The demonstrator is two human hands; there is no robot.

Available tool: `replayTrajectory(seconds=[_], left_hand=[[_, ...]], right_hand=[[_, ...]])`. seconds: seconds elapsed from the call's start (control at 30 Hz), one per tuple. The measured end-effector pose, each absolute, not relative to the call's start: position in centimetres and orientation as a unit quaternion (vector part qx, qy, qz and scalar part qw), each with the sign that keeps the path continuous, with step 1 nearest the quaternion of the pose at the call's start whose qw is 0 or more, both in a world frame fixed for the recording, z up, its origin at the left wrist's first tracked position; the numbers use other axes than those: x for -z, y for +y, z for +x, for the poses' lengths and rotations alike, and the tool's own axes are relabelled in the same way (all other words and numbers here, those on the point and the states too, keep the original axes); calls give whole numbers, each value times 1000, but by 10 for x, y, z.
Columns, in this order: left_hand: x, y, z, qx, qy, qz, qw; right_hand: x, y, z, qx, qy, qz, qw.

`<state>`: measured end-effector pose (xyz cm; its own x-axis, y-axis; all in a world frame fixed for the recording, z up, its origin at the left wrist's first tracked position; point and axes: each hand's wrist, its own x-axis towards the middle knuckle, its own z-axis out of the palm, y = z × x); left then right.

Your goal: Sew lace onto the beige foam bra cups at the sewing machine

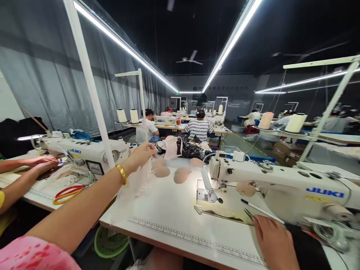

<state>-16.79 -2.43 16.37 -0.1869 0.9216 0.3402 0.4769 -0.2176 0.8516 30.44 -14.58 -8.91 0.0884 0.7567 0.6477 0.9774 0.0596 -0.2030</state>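
Note:
My left hand (142,155), with a gold bracelet at the wrist, is raised over the table's left side. Its fingers pinch pale, sheer fabric (137,183), which hangs down to the tabletop. Low on the right, my right hand (272,236) is closed around thread snips (248,215); only their two dark points show. A pen (260,210) lies just beyond that hand on the bed of the sewing machine (270,178). Beige moulded cups (182,175) lie between the fabric and the lit needle area, and another beige piece (245,188) sits under the machine arm.
A printed ruler (194,238) runs along the front of the table (160,210). Black and pale garments (192,149) are heaped at its back. To the left, a co-worker's hands (45,165) are at another machine (75,150), near red and orange-handled scissors (67,193). A green basket (109,243) stands below.

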Motion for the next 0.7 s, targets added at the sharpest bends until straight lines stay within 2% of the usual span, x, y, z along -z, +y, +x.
replayTrajectory(seconds=[0.07, 0.13, 0.23, 0.3, 0.4, 0.57, 0.7], left_hand=[[-130, -47, -143, -448, 546, 628, 327], [-96, -68, -122, -399, 510, 644, 407], [-54, -87, -96, -313, 447, 632, 551], [-38, -93, -84, -276, 397, 606, 631], [-28, -95, -72, -255, 346, 586, 687], [-22, -95, -59, -240, 330, 575, 709], [-26, -89, -70, -212, 336, 595, 699]], right_hand=[[84, -151, 288, 103, -641, -671, 358], [80, -158, 266, -23, -631, -670, 392], [66, -169, 225, -114, -680, -607, 395], [53, -173, 198, -95, -745, -548, 369], [37, -169, 166, 22, -791, -514, 331], [32, -150, 134, 151, -800, -513, 273], [32, -147, 131, 137, -802, -510, 281]])
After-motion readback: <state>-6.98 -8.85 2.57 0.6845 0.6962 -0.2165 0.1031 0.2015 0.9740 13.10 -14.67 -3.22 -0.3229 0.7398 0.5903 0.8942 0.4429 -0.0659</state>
